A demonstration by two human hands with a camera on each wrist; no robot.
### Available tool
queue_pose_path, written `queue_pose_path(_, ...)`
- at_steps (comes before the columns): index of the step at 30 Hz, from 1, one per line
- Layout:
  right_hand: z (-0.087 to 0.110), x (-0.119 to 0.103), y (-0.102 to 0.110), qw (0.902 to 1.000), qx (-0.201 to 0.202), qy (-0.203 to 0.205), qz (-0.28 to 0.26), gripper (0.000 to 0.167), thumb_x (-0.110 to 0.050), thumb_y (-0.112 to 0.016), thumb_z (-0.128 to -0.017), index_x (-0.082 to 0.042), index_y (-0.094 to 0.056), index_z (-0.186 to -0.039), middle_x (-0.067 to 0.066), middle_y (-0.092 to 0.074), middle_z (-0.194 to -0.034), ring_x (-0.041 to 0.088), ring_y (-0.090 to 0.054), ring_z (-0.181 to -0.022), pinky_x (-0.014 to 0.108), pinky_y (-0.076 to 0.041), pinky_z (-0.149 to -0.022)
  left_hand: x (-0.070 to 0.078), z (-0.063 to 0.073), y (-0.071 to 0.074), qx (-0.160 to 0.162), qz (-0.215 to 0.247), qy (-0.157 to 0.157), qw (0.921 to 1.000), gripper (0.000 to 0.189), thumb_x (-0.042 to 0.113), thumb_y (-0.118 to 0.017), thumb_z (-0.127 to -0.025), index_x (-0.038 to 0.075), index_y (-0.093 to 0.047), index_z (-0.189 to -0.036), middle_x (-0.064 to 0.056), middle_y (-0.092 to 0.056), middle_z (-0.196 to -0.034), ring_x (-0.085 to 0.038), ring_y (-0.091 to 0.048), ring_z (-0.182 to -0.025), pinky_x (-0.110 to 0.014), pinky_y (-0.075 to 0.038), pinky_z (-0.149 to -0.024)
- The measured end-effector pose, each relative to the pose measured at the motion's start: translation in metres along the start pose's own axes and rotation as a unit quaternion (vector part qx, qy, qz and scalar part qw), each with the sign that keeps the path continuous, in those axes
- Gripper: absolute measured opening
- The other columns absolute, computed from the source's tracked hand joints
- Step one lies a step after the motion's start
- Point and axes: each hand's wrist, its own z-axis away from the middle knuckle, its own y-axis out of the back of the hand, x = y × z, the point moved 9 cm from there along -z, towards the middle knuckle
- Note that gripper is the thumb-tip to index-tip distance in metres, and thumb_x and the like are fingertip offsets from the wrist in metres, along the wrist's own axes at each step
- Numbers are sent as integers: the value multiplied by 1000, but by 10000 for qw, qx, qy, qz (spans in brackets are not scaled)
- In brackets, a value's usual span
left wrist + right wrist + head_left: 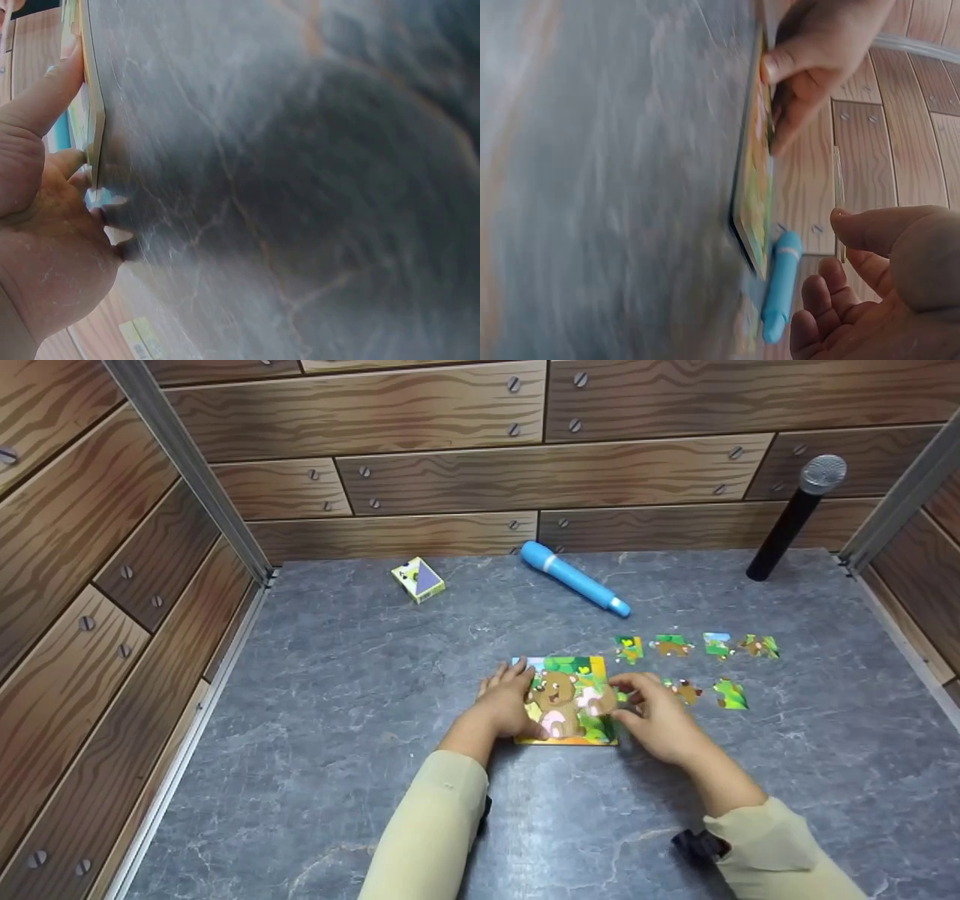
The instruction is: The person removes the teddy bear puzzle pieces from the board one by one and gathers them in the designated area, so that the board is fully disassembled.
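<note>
A jigsaw board (pixel 570 739) with a brown bear picture lies flat on the table. My left hand (pixel 506 705) holds the board along its left side. Its thumb (pixel 56 90) rests on the board's face and the other fingers are at the edge. Over the board's right part, my right hand (pixel 660 724) pinches a jigsaw piece (pixel 598 701) between thumb and fingers. Edge-on in the right wrist view, that thin piece (pixel 839 180) is raised off the board. Loose jigsaw pieces (pixel 731 694) lie in two rows to the right, one partly hidden behind the right hand.
A blue marker-shaped stick (pixel 574 577) lies behind the board. A small card box (pixel 418 580) is at the back left. A black microphone (pixel 787 529) with a silver head stands at the back right. Wood-patterned panels (pixel 442 412) enclose the grey table (pixel 315 750).
</note>
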Motion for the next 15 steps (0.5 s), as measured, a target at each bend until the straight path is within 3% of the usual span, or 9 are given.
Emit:
queue_pose_path(8, 9, 11, 38, 9990, 354, 65, 275, 42, 7, -69, -96, 9, -60, -137, 29, -59, -128, 46, -62, -113, 59, -53, -97, -1, 0, 0, -23, 11, 42, 10000, 113, 40, -94, -80, 14, -29, -169, -2, -13, -178, -29, -4, -164, -54, -2, -130)
queue_pose_path(15, 21, 29, 72, 9969, 668, 48, 421, 43, 8, -69, -96, 10, -58, -137, 29, -58, -125, 43, -60, -110, 28, -51, -88, -2, 0, -2, -47, -24, 65, 10000, 113, 40, -94, -80, 16, -29, -169, 0, -12, -178, -28, -3, -164, -53, -2, -131)
